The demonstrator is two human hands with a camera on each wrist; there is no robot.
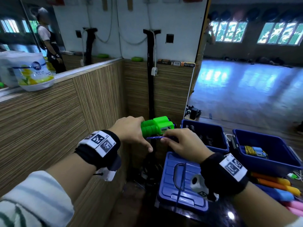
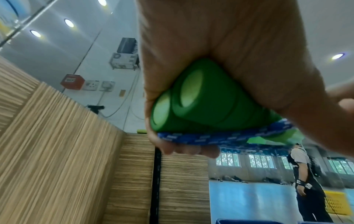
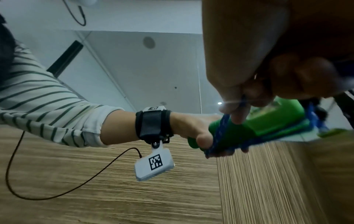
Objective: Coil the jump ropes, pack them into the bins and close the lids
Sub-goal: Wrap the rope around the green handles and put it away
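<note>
My left hand point(image 1: 131, 130) grips two green jump rope handles point(image 1: 155, 126) held side by side, their round ends showing in the left wrist view point(image 2: 184, 100). A blue patterned rope point(image 1: 155, 137) runs under the handles, pressed against them by the left fingers point(image 2: 189, 149). My right hand point(image 1: 182, 141) pinches this blue rope point(image 3: 223, 125) between thumb and fingers just below the green handles point(image 3: 254, 133). A strand of the rope hangs down over a closed blue bin lid point(image 1: 170, 182). Two open blue bins point(image 1: 205, 133) point(image 1: 265, 149) stand behind it, the right one holding coiled ropes.
Wood-panelled walls point(image 1: 65, 120) form a corner ahead and to the left. A black post point(image 1: 150, 71) stands in that corner. Orange, blue and pink rope handles point(image 1: 278, 185) lie at the right. A white bag point(image 1: 27, 71) sits on the ledge. Another person point(image 2: 304, 174) stands across the hall.
</note>
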